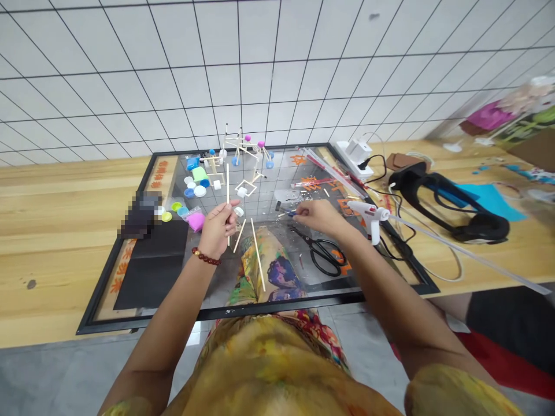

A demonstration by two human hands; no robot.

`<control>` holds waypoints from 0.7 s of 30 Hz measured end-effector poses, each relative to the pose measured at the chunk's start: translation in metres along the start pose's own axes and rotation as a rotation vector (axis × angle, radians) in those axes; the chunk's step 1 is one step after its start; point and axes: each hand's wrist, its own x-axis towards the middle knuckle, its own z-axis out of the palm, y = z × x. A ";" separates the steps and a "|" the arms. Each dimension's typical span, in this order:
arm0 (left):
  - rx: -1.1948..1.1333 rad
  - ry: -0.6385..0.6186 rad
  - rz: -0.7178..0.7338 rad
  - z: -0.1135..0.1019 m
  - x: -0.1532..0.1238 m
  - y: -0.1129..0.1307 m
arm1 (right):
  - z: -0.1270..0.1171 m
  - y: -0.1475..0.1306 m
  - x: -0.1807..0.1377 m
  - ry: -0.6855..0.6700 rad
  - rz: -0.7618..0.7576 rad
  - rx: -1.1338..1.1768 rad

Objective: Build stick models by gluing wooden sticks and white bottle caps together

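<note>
My left hand (218, 226) is closed on a thin wooden stick (228, 190) that stands nearly upright above the glass-topped board (130, 300). My right hand (315, 215) rests on the glass with its fingers pinched on a small blue object (289, 212) that I cannot name. Two loose sticks (258, 260) lie on the glass between my hands. A stick-and-bottle-cap structure (243, 153) stands at the far side of the board. Black scissors (323, 254) lie just below my right wrist.
A white glue gun (368, 216) stands at the board's right edge, its long glue stick (468, 251) reaching right. Coloured bottle caps (191, 193) lie left of my hands. A power strip (355, 156), black headset (451, 202) and blue paper (489, 199) occupy the wooden table (52, 219).
</note>
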 end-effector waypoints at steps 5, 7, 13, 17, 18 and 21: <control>-0.057 -0.001 0.012 -0.008 0.009 -0.012 | 0.013 -0.002 -0.011 -0.059 0.080 -0.166; -0.064 0.020 0.023 -0.011 0.009 -0.015 | 0.012 0.006 -0.011 -0.014 0.171 -0.192; -0.087 0.059 0.069 -0.017 0.005 -0.013 | -0.004 0.028 -0.024 0.014 0.394 -0.251; -0.098 0.046 0.105 -0.017 0.002 -0.013 | -0.004 0.012 -0.029 0.152 0.279 -0.264; -0.094 0.042 0.112 -0.016 0.002 -0.014 | -0.002 0.004 -0.026 0.170 0.199 -0.233; -0.063 0.033 0.122 -0.014 0.000 -0.019 | 0.011 -0.024 -0.011 0.094 -0.073 -0.158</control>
